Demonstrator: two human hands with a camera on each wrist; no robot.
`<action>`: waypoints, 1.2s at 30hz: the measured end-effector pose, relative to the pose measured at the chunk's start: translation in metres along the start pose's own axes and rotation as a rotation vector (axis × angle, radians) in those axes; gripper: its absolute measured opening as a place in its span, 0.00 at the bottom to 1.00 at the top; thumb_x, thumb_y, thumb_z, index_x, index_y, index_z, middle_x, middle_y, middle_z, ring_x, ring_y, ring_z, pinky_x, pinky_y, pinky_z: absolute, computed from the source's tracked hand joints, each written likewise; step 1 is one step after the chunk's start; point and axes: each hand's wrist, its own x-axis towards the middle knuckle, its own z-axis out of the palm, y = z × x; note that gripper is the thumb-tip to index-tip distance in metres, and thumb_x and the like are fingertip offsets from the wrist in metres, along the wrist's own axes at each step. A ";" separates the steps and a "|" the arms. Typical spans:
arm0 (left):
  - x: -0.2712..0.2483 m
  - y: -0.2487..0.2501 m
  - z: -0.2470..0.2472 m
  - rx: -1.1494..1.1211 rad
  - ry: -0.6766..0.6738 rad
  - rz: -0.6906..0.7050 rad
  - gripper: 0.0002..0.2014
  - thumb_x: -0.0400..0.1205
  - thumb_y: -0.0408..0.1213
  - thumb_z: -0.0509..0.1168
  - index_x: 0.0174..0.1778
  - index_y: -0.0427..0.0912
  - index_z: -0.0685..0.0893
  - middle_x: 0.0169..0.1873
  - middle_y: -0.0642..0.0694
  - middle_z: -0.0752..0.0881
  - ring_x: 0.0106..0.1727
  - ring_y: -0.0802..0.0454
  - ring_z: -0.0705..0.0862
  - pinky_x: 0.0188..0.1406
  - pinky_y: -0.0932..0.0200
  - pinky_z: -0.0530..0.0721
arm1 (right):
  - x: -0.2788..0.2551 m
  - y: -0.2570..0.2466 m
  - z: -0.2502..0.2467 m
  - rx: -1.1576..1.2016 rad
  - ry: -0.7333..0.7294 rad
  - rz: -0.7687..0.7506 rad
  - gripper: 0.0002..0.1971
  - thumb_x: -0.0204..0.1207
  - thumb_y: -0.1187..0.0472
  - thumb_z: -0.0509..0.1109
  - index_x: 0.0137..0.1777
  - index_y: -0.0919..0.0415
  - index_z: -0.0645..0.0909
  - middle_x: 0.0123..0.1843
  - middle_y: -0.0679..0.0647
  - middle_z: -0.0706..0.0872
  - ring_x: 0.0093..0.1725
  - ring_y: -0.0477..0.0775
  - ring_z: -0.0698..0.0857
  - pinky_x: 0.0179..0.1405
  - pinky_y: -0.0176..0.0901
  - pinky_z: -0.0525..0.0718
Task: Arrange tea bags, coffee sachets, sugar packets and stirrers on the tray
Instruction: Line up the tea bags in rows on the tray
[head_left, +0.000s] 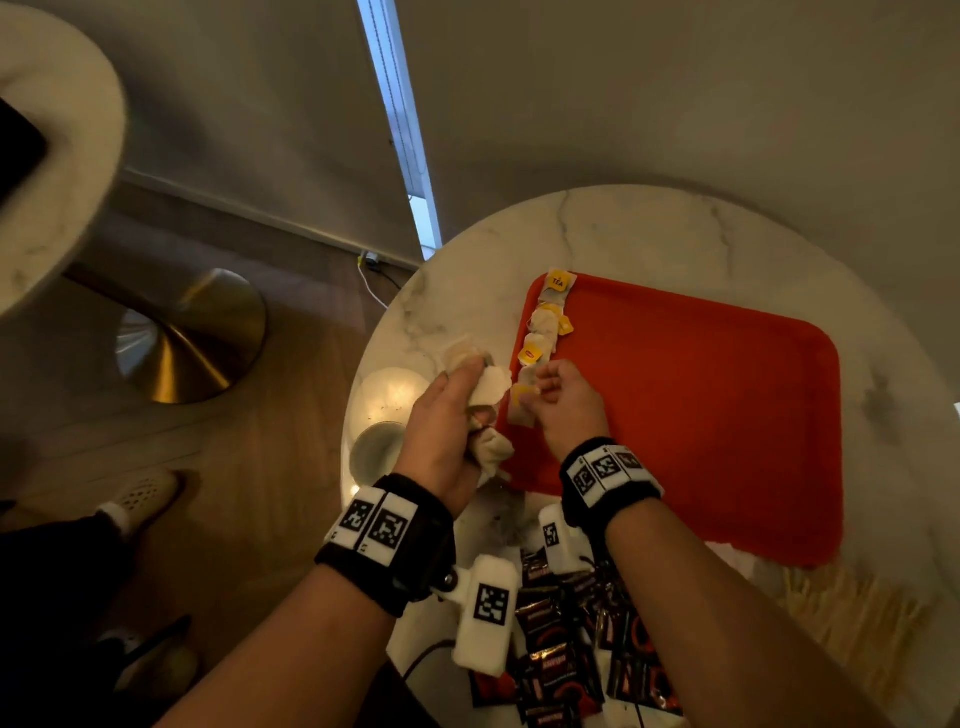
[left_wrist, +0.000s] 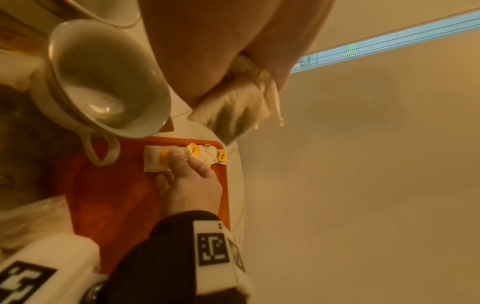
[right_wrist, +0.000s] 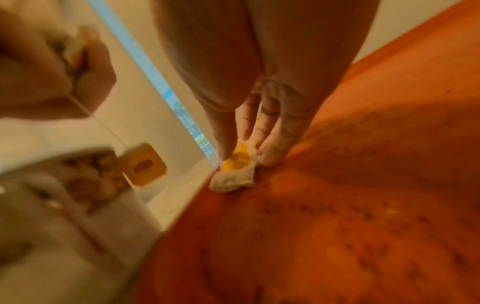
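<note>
A red tray (head_left: 701, 415) lies on a round marble table (head_left: 623, 234). Several tea bags with yellow tags (head_left: 543, 325) lie in a column along the tray's left edge. My right hand (head_left: 535, 392) pinches the nearest tea bag (head_left: 521, 408) of that column against the tray; the right wrist view shows thumb and fingers on this tea bag (right_wrist: 233, 170) and its yellow tag. My left hand (head_left: 470, 395) hovers just left of the tray and grips a bunch of tea bags (head_left: 491, 449), which hang from its palm in the left wrist view (left_wrist: 233, 107).
A white cup (head_left: 376, 447) stands by my left hand near the table's left edge. Dark coffee sachets (head_left: 561, 649) are heaped at the near edge, and wooden stirrers (head_left: 857, 623) lie at the near right. Another table with a brass base (head_left: 197, 338) stands at the left.
</note>
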 end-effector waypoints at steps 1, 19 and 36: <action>0.000 0.001 -0.001 0.001 0.009 -0.001 0.06 0.87 0.43 0.67 0.49 0.46 0.83 0.25 0.49 0.74 0.17 0.59 0.69 0.13 0.67 0.69 | 0.002 0.000 0.002 -0.065 0.031 0.012 0.13 0.77 0.60 0.78 0.58 0.51 0.81 0.56 0.50 0.85 0.53 0.52 0.85 0.51 0.46 0.86; 0.005 0.002 0.011 -0.049 0.025 -0.017 0.06 0.89 0.41 0.64 0.51 0.43 0.83 0.26 0.48 0.82 0.18 0.59 0.77 0.14 0.65 0.75 | -0.017 -0.018 -0.021 0.034 0.098 0.011 0.13 0.78 0.42 0.75 0.56 0.47 0.80 0.51 0.45 0.88 0.49 0.48 0.88 0.50 0.47 0.88; 0.005 -0.021 0.034 -0.039 -0.049 -0.031 0.10 0.87 0.44 0.63 0.49 0.40 0.82 0.33 0.47 0.84 0.27 0.56 0.78 0.24 0.66 0.77 | -0.098 -0.019 -0.104 0.591 -0.058 -0.026 0.12 0.84 0.67 0.69 0.65 0.60 0.81 0.54 0.60 0.92 0.44 0.56 0.91 0.44 0.44 0.89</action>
